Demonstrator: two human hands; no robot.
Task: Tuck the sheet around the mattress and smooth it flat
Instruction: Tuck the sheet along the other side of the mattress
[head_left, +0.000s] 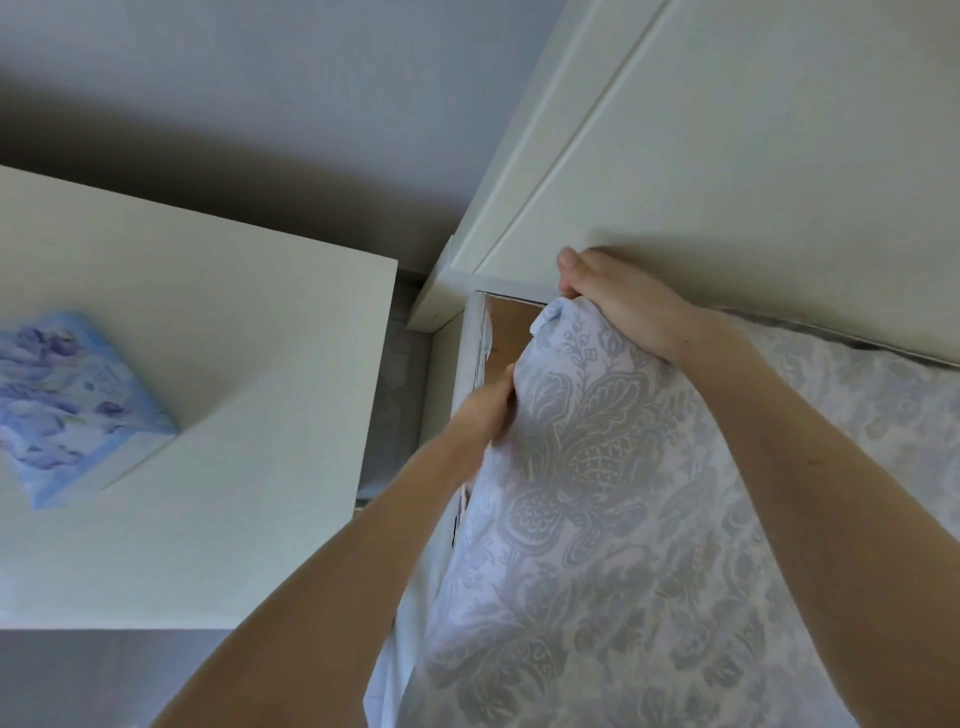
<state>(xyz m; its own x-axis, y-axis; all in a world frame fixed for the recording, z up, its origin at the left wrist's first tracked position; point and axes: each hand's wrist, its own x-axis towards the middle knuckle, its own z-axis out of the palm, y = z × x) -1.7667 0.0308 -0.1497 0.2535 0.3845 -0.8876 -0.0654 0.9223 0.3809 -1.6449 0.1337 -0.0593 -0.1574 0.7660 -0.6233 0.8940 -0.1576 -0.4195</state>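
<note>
Right grip (613, 301) clutching pale damask-patterned sheet (597, 519) corner at white headboard (727, 156), left grip (488, 410) pinching its side edge, white bedside table (208, 364) alongside

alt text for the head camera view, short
Two bare hands handle a mattress corner covered in pale lilac fabric with a grey damask pattern, beside a white headboard: the right hand grips its top, the left hand is against its side, fingers hidden. A blue floral box sits on a white bedside table.
</note>
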